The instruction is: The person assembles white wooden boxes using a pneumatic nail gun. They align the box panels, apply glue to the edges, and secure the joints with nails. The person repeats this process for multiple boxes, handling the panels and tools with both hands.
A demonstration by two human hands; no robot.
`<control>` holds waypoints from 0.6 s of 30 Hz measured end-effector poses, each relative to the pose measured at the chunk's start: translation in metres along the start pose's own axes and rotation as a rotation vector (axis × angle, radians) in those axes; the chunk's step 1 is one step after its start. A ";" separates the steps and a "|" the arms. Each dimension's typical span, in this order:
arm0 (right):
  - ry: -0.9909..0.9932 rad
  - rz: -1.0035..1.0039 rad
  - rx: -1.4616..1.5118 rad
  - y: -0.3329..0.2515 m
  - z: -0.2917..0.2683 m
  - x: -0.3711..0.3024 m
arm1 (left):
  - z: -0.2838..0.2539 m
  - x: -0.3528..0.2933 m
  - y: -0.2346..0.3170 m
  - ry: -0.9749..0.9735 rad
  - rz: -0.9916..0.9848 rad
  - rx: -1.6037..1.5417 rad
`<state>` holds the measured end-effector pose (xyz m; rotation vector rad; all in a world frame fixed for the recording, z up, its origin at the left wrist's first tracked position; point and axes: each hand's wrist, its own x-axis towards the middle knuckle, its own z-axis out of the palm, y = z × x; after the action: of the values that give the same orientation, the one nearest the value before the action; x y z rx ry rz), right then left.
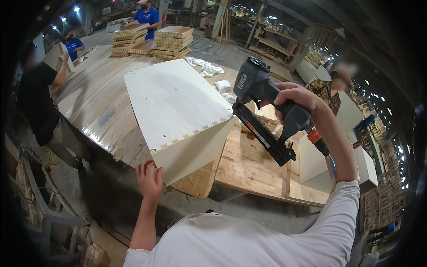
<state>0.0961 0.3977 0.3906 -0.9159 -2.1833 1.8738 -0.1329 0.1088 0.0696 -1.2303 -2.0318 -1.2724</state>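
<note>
My right hand [296, 97] is wrapped round the handle of a black pneumatic stapler [271, 109], raised at the right of a box. An orange coupling [315, 136] joins the tool to an air hose. Its nose end is close to the box's right corner; whether they touch I cannot tell. The pale wooden box [178, 100] has finger-jointed edges and small dark holes in its top panel. It rests tilted in view on the worktable. My left hand [150, 180] grips its near lower-left corner, thumb on the front face and fingers round the side.
The wooden worktable [84, 100] stretches away to the far left. Stacked wooden panels [173, 41] and white cloth [204, 66] lie on it. More pale boxes [311, 160] stand at right. Several co-workers are around, one in black [40, 95] at left. A rack [44, 204] stands lower left.
</note>
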 end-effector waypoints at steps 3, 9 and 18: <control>-0.045 0.010 -0.037 0.001 -0.004 0.003 | 0.002 -0.002 0.000 -0.002 -0.013 -0.013; 0.000 0.040 -0.023 -0.003 0.004 0.004 | 0.003 -0.006 -0.002 0.001 -0.038 -0.039; -0.081 -0.051 -0.044 -0.011 0.019 -0.008 | 0.008 -0.004 -0.001 0.028 -0.045 -0.053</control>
<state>0.0895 0.3772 0.3989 -0.7967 -2.2803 1.8776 -0.1307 0.1135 0.0625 -1.1897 -2.0287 -1.3656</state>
